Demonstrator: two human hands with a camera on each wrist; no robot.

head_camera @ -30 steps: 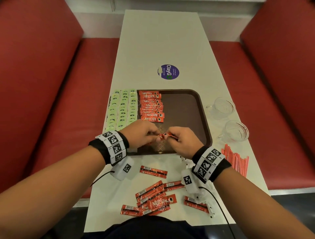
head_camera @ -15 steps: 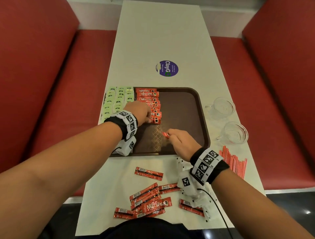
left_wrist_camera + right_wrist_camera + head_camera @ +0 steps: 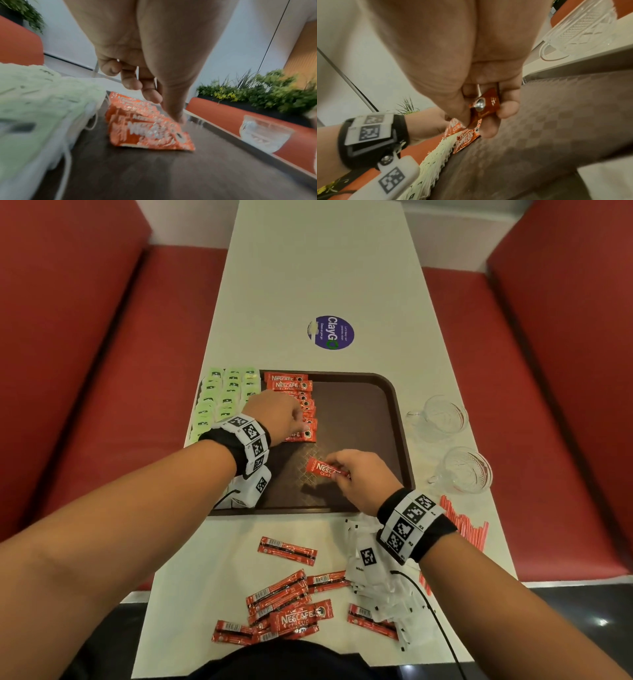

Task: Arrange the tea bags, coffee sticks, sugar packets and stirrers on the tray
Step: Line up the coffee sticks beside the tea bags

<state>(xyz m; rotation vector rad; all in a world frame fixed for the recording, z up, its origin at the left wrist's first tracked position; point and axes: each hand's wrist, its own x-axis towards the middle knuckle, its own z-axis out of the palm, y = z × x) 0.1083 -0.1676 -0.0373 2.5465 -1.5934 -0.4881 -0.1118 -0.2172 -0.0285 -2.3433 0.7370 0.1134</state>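
Looking down, head view: right hand [image 3: 363, 474] pinches a coffee stick [image 3: 325, 468] above the brown tray [image 3: 394, 412]; left hand [image 3: 274, 414] lies on the stick row [image 3: 291, 386] beside the green tea bags [image 3: 222, 402].
Left wrist view: fingers [image 3: 150, 93] curled, thumb tip on the nearest stick, though blur leaves the grip unsure.
Right wrist view: thumb and fingers [image 3: 506, 109] pinch the stick's end.

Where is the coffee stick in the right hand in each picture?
Head: the coffee stick is at the middle, over the tray, pinched by the right hand.
Left wrist: not in it; only the row of sticks under the left hand shows.
Right wrist: the stick is at the centre, between thumb and fingers.
Shared landmark: the row of sticks on the tray, beside the green tea bags.
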